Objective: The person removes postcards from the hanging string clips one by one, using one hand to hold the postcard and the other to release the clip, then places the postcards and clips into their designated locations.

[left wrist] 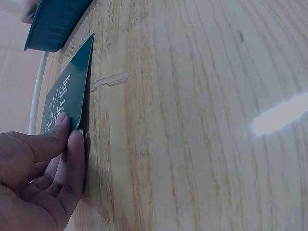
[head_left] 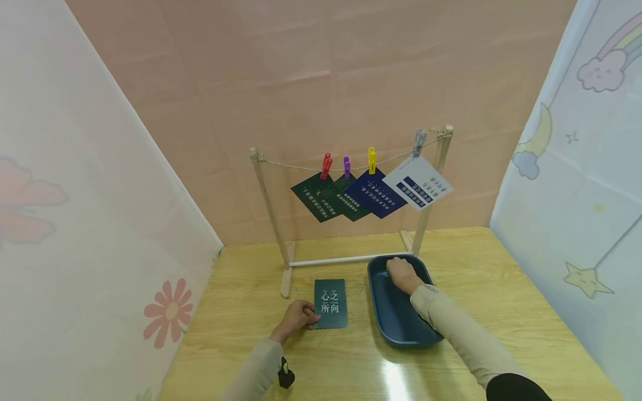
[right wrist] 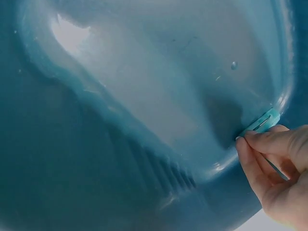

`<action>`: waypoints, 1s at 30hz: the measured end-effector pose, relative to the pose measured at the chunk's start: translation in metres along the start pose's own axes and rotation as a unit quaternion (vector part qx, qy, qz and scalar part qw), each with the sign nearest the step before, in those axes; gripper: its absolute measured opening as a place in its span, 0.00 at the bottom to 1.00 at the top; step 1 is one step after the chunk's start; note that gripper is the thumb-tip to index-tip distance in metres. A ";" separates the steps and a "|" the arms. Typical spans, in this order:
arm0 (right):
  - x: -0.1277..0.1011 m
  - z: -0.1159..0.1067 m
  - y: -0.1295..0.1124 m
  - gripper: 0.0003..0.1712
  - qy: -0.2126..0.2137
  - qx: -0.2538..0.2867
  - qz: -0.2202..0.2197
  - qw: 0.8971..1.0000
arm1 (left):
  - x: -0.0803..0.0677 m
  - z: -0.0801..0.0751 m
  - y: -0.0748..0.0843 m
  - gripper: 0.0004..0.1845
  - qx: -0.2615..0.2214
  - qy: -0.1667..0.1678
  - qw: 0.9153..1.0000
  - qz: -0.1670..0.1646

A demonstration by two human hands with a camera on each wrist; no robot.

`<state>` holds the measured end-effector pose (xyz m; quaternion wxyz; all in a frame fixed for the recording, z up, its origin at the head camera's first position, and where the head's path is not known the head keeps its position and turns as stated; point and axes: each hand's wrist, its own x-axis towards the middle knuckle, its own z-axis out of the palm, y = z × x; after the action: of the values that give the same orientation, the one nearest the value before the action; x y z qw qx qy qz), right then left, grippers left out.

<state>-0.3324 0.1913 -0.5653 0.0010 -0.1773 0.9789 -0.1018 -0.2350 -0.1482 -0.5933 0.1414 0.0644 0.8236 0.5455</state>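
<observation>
A dark green card [head_left: 331,295] with white Chinese characters lies on the table in the head view. My left hand [head_left: 297,317] pinches its near left corner between thumb and fingers; in the left wrist view the card [left wrist: 72,86] looks slightly tilted up from the wood. Inside the dark blue plastic basin [head_left: 393,312], my right hand [head_left: 403,275] reaches to the far end. The right wrist view has that hand pinching a teal clothespin [right wrist: 264,121] at the basin's bottom edge. In the head view the hand hides this clothespin.
Behind both hands stands a wooden rack [head_left: 272,211] with a white crossbar [head_left: 346,259]. From its string hang several cards, held by red [head_left: 326,166], purple [head_left: 346,167], yellow [head_left: 371,160] and grey [head_left: 419,142] clothespins. Printed cloth walls flank the table.
</observation>
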 end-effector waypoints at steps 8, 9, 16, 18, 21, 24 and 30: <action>0.003 -0.002 -0.003 0.17 -0.007 0.013 0.007 1.000 | -0.001 -0.002 0.001 0.19 -0.007 -0.001 1.000 0.015; 0.002 -0.002 -0.002 0.17 -0.009 0.014 0.010 1.000 | -0.001 -0.002 0.000 0.20 -0.005 0.000 1.000 0.013; 0.001 -0.002 0.000 0.21 -0.013 0.023 0.017 1.000 | 0.000 -0.002 -0.001 0.21 -0.003 -0.004 1.000 0.008; 0.001 -0.002 0.001 0.21 -0.015 0.022 0.016 1.000 | 0.000 -0.003 -0.001 0.21 -0.008 -0.010 1.000 0.005; 0.000 -0.002 0.001 0.22 -0.011 0.018 0.011 1.000 | -0.002 -0.005 0.000 0.19 -0.014 -0.017 1.000 0.000; -0.001 -0.002 0.002 0.23 -0.007 0.020 0.007 1.000 | -0.003 -0.006 0.002 0.18 -0.013 -0.018 1.000 -0.001; -0.003 -0.001 0.004 0.20 -0.007 0.025 0.008 1.000 | -0.009 -0.006 0.006 0.17 -0.011 -0.010 1.000 0.002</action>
<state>-0.3312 0.1964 -0.5654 0.0136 -0.1704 0.9773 -0.1253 -0.2290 -0.1538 -0.5843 0.1491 0.0702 0.8157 0.5545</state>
